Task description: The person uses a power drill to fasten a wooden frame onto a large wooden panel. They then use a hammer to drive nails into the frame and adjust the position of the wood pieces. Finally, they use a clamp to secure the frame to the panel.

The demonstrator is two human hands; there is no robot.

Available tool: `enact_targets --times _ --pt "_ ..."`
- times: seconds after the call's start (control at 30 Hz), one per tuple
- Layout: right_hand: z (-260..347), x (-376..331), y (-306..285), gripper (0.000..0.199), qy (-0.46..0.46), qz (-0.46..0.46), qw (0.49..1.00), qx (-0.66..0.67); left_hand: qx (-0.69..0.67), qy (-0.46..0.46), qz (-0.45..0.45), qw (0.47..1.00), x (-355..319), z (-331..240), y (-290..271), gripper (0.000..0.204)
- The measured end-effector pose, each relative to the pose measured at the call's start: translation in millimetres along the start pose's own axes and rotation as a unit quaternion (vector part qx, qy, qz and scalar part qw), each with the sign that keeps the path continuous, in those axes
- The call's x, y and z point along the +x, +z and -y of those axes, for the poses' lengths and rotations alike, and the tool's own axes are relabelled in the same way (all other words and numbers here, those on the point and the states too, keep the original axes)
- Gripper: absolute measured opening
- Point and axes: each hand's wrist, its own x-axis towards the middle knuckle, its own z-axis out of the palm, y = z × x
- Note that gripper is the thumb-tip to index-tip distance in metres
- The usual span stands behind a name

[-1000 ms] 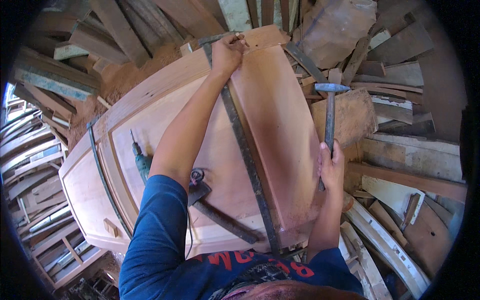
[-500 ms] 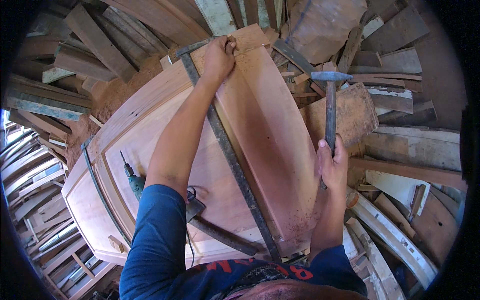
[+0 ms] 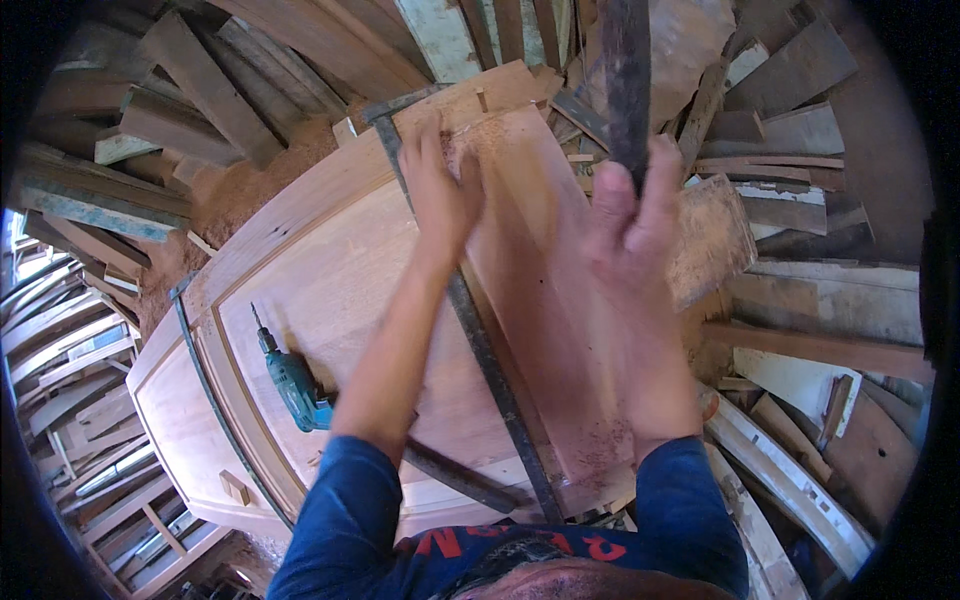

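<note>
Head view is showing the right hand gripping a hammer handle, fingers wrapped tight around it, blurred, raised above the wooden door panel. The left hand is pressing its closed fingers on the dark metal clamp bar near the panel's far end. Left of the left forearm, a teal drill is lying on the panel.

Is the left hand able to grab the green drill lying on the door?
Probably yes. The drill lies bare on the wooden door beside the left forearm, nothing covering it, though the left hand now presses the far end.
</note>
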Motion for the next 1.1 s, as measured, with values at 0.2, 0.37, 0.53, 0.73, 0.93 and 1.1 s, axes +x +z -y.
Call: enact_targets --times 0.2,0.37,0.53,0.73,0.93,1.1 --pt "-40.4 3.5 41.5 0.034 0.162 0.284 0.923 -0.204 0.116 -0.101 0.158 0.975 -149.8 -64.0 -60.5 0.072" --pt "60.8 41.7 3.7 0.034 0.032 0.042 0.998 0.02 0.105 -0.147 0.226 0.957 -185.7 -57.3 -75.2 0.083" --pt "-17.3 5.4 36.0 0.028 -0.033 -0.009 0.998 -0.047 0.093 -0.137 0.189 0.968 -184.5 -58.1 -72.0 0.084" --pt "26.2 20.4 31.3 0.032 0.074 0.172 0.97 -0.156 0.094 -0.151 0.194 0.965 -187.4 -56.3 -76.9 0.087" --pt "0.0 -4.6 36.6 0.033 -0.072 -0.055 0.991 -0.096 0.085 -0.156 0.218 0.96 -187.2 -62.9 -82.6 0.087" --pt "-38.9 15.8 55.3 0.03 0.097 0.181 0.953 -0.225 0.105 -0.161 0.225 0.955 -188.3 -60.5 -77.1 0.088"
